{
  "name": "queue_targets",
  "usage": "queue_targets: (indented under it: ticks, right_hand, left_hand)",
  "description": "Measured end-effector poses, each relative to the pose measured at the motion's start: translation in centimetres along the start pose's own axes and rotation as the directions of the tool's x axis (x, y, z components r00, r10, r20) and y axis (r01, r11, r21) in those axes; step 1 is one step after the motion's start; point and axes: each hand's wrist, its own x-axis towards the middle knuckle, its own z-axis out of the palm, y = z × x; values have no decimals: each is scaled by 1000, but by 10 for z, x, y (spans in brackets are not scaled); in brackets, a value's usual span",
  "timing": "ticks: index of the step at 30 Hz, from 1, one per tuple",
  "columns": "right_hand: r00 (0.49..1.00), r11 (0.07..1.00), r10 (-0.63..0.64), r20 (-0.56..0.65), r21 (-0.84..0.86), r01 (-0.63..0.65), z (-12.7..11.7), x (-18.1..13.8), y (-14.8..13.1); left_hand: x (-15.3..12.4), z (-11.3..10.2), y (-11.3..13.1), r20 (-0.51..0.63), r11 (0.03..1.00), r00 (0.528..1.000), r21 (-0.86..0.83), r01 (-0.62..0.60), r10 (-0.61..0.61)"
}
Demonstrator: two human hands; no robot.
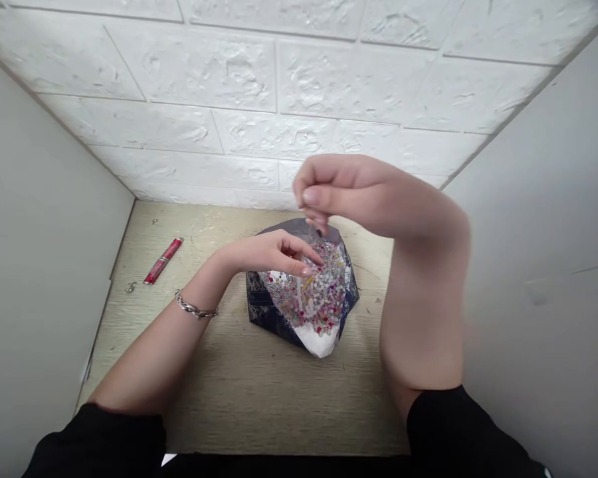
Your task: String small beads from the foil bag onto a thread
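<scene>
A dark blue box stands in the middle of the wooden desk, filled with small coloured beads on a white lining. My left hand, with a silver bracelet at the wrist, reaches over the beads with thumb and fingertips pinched together on something too small to make out. My right hand hovers just above the box's far edge, fingers curled down in a pinch; a thin dark tip shows under them, but I cannot name it.
A red tube lies at the desk's far left, with a small metal clasp beside it. White side panels close in the desk on both sides, and a white brick-pattern wall stands behind.
</scene>
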Motion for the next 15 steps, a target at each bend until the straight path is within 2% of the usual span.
queue_targets:
  ticks: [3,6,12,15]
  right_hand:
    - [996,999,-47,78,-6,48,8,24,7]
    - [995,997,-71,70,45,68,10,42,19]
    - [996,993,-51,-71,105,58,3,55,30]
    - [981,985,-81,-174,138,106,-5,53,31]
  left_hand:
    - [-6,-3,0,35,999,998,-7,47,-47]
    - [-10,-4,-2,74,996,993,17,90,-91]
    - [-6,-10,-3,109,978,972,40,207,-210]
    - [-4,-12,-6,98,973,968,24,230,-232]
